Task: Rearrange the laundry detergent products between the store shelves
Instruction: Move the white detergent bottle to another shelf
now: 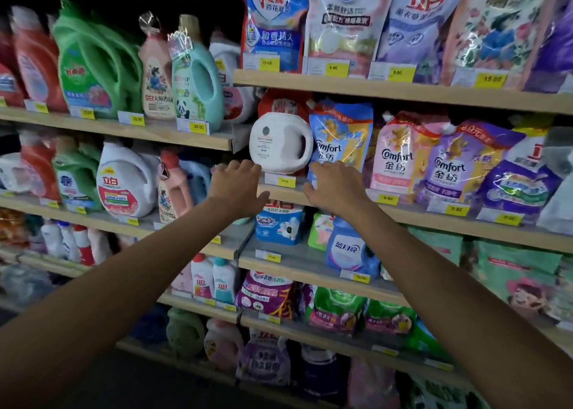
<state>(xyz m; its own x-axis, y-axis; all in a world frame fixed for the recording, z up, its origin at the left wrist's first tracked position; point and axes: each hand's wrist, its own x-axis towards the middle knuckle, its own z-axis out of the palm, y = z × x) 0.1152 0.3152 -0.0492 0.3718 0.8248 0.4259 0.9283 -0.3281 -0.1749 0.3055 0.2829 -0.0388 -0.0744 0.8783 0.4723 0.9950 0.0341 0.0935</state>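
Note:
A white detergent jug (pixel 280 143) with a side handle stands at the left end of the right unit's second shelf (pixel 434 219), beside a blue Comfort pouch (pixel 339 143). My left hand (pixel 237 188) hovers just below and left of the jug, fingers spread, holding nothing. My right hand (pixel 333 187) is just below and right of the jug, in front of the blue pouch, fingers apart and empty. Neither hand touches the jug.
The left unit holds bottles: a green jug (pixel 96 64), a teal bottle (pixel 197 79), a white-and-red jug (pixel 125 182). Refill pouches fill the right unit's top shelf (pixel 403 90) and second shelf. Lower shelves carry a blue bottle (pixel 350 247) and more bags. Yellow price tags line the edges.

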